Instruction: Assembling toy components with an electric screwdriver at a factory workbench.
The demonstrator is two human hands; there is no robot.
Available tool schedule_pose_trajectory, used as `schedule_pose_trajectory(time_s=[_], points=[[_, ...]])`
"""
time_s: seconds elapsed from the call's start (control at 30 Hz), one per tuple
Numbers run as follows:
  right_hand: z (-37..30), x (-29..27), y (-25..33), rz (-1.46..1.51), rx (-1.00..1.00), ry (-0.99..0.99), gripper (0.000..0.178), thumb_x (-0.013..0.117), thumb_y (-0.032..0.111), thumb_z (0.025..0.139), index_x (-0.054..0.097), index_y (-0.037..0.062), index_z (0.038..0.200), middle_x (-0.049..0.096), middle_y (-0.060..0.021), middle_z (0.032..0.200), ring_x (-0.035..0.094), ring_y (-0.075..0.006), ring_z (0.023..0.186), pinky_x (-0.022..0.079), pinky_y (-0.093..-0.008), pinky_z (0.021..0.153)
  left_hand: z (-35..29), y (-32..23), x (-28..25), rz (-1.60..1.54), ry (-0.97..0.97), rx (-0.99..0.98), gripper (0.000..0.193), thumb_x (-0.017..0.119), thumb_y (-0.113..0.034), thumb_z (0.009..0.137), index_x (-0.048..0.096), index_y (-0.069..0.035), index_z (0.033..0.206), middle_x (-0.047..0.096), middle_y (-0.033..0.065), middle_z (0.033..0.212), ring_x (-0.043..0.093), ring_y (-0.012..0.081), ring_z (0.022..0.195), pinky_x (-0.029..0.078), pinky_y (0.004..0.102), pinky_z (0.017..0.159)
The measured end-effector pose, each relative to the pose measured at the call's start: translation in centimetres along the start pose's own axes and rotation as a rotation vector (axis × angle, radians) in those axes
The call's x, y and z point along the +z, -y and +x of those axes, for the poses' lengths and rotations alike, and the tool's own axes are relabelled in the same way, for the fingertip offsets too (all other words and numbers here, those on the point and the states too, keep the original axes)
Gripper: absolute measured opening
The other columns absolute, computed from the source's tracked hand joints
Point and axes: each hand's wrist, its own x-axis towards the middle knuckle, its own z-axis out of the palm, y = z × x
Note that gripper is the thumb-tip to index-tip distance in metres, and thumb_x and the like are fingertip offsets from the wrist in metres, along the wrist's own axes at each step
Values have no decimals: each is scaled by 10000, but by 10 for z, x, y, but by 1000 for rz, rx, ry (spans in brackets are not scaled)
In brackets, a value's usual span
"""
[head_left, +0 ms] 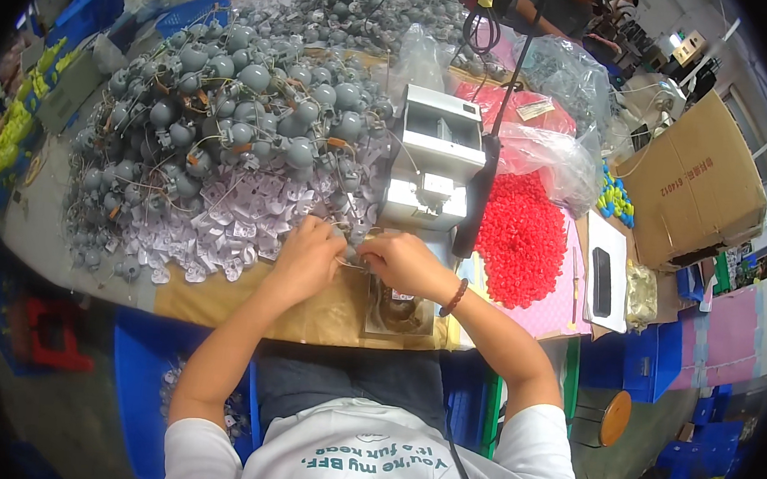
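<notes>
My left hand [311, 250] and my right hand [402, 261] meet at the table's near side, fingers pinched close together. Between the fingertips is something small with a thin wire, mostly hidden, so its kind cannot be made out. Just beyond the left hand lies a heap of small white plastic parts [222, 227]. A large pile of grey round parts with wires [252, 81] rises behind them. Under my right hand sits a metal fixture [382, 316] at the table edge. Past that hand stands a white and grey bench machine [434, 167].
Small red plastic pieces [523, 241] are heaped right of the machine, beside a black rectangular device [602, 282]. A cardboard box [699, 183] stands at the far right. Below the table, a blue bin [138, 382] is left of my legs. Another person [555, 10] sits across.
</notes>
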Motion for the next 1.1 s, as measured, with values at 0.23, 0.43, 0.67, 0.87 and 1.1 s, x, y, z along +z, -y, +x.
schedule_pose_trajectory(time_s=[0.23, 0.43, 0.67, 0.87, 1.1], points=[[3, 0, -6, 20, 150, -220, 145, 634, 118, 885, 735, 73, 978, 713, -159, 879, 684, -363, 806, 542, -450, 701, -6, -18, -37, -179, 112, 11, 150, 712, -119, 852, 582, -53, 884, 609, 113, 955, 556, 337, 1015, 407, 422, 901], [7, -26, 12, 336, 82, -634, 160, 672, -9, 910, 709, 6, 1065, 709, -128, 872, 682, -175, 718, 521, -288, 625, -21, 2, -25, -308, 182, -169, 139, 652, -162, 916, 615, -38, 966, 632, 175, 875, 616, 384, 888, 471, 462, 788], [-4, -39, 3, 509, 147, -655, 151, 650, -2, 939, 703, -16, 1079, 733, -96, 946, 710, -135, 832, 543, -249, 706, -17, 12, -28, -184, -59, -205, 233, 616, -89, 903, 680, -60, 1125, 569, 172, 930, 567, 365, 919, 475, 434, 831], [-33, -68, 28, 593, 112, -381, 202, 619, -14, 956, 689, -31, 1145, 734, -105, 1034, 702, -126, 968, 555, -259, 826, 6, -39, -49, 129, -52, -109, 682, 697, -101, 830, 439, -36, 1458, 473, 193, 1359, 450, 339, 1253, 387, 437, 1034], [-64, -76, 41, 748, 153, -171, 205, 655, -11, 930, 712, 6, 1126, 750, -62, 964, 708, -128, 838, 546, -264, 679, -16, -99, -21, -1158, 183, -292, 617, 728, -127, 896, 423, -49, 1427, 595, 60, 1142, 639, 139, 893, 537, 285, 819]])
